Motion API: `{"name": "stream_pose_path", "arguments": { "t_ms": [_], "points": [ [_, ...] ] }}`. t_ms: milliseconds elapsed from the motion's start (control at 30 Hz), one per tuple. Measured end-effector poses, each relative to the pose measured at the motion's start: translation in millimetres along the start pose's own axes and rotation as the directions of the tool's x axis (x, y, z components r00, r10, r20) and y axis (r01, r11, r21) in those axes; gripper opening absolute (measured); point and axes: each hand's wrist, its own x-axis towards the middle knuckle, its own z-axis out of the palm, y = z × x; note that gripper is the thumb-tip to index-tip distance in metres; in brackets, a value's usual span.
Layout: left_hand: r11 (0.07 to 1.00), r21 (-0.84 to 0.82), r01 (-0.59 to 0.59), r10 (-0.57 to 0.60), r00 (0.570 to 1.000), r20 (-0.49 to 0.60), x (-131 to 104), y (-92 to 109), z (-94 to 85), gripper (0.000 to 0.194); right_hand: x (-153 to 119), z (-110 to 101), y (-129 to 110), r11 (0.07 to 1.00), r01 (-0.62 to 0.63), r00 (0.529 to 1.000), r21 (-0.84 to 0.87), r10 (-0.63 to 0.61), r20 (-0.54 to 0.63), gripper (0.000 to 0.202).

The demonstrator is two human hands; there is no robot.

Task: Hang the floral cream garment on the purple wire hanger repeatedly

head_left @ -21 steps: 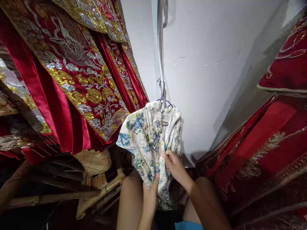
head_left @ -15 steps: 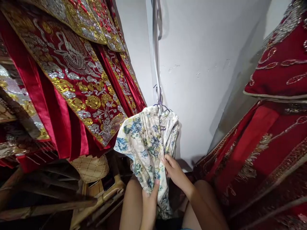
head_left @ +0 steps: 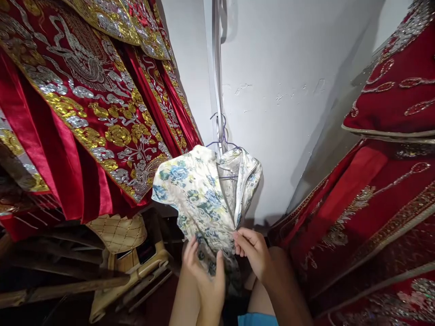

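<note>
A white short-sleeved garment with blue and green flowers (head_left: 204, 190) hangs in front of me on a thin purple hanger (head_left: 224, 141). Its front opening is spread at the neck down to a point by my fingers. My right hand (head_left: 252, 249) pinches the edge at the lower end of this opening. My left hand (head_left: 205, 276) lies lower down beside the cloth, thumb and fingers apart, with the fabric between them. The garment's lower part falls between my knees, in shadow.
Red costumes with gold and silver sequins (head_left: 91, 104) hang on the left. More red embroidered clothes (head_left: 370, 194) hang on the right. A bamboo chair (head_left: 136, 276) stands low left, with a quilted cream piece (head_left: 118, 233). A white wall (head_left: 272, 90) rises behind.
My left hand has loosened its grip and spread its fingers. The garment's neck opening is wider, and my right hand has moved slightly down and right. The view has shifted a little.
</note>
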Motion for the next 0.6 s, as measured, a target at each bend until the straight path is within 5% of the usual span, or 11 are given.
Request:
{"name": "stream_pose_path", "arguments": {
  "t_ms": [200,333,433,600],
  "points": [
    [0.983,-0.151,0.109,-0.028,0.888,0.458,20.8,8.2,25.3,0.034,7.3,9.9,-16.8,0.974,-0.166,0.973,0.155,0.136,0.187,0.04],
    [0.995,-0.09,0.038,0.023,0.807,0.59,31.5,4.5,31.6,0.01,36.9,-1.9,-32.7,0.952,-0.25,0.967,0.178,0.235,0.102,0.035],
    [1.0,-0.016,-0.022,0.027,0.731,0.682,35.3,4.3,34.1,0.013,80.4,-18.0,-65.1,0.951,-0.224,0.974,0.212,0.225,0.019,0.027],
    [0.965,0.165,-0.202,-0.022,0.568,0.823,49.1,10.8,38.4,0.016,146.5,-23.3,-134.5,0.892,-0.136,0.991,0.432,0.129,0.045,0.012]
  ]
}}
